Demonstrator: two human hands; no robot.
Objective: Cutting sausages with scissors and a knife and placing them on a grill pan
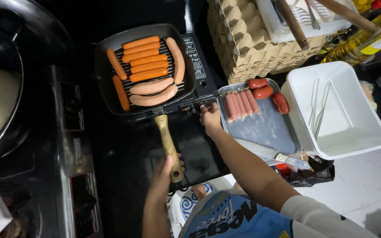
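**Grill pan held by the handle, other hand at the stove knob**

The left hand [166, 174] is wrapped shut around the end of the wooden handle [169, 145], so the grill pan [104, 66] sits just ahead of the fingers, on the small black stove [199, 61]. Sausages [148, 70] are lined up across its ridges. The right hand [210, 119] is curled at the stove's front edge; whether a knob is pinched can't be told. A metal tray [265, 130] of more sausages is parked just beside it.

Blue printed shirt [232, 218], white sleeve [318, 218]
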